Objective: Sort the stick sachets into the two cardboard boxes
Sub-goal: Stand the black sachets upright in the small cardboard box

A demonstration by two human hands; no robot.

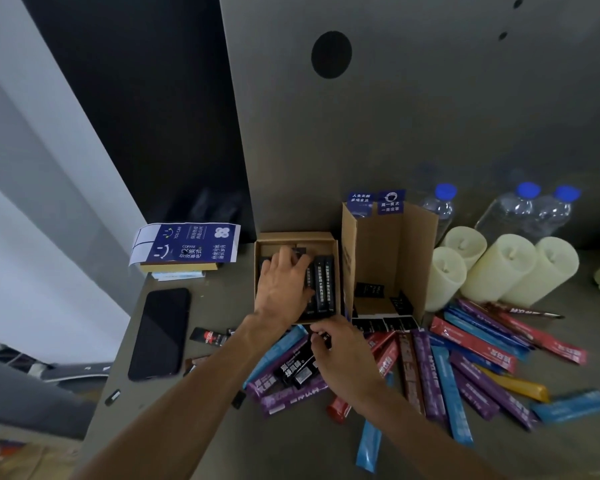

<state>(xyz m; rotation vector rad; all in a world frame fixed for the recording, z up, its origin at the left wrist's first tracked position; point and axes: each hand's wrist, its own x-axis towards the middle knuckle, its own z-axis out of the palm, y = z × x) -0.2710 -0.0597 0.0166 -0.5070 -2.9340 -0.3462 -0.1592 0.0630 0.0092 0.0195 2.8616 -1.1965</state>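
Scene was dim, flat, greyish; no hard shadows. Brightest zone was pale wall strip (49, 209) at left, so light seemed to come from that side. Bench (291, 452) read murky olive-grey. Phone (160, 334) screen carried faint sheen, no strong glare. Soft shadow lay under left hand (284, 282) inside shallow box (295, 236). Water bottles (520, 213) at back were smeared, low in contrast. Wide-angle bend was strong: grey panel (395, 116) edges bowed, sachets (568, 405) near right edge were stretched, soft. Lower-left corner was blurred. Sachet print was mostly unreadable.
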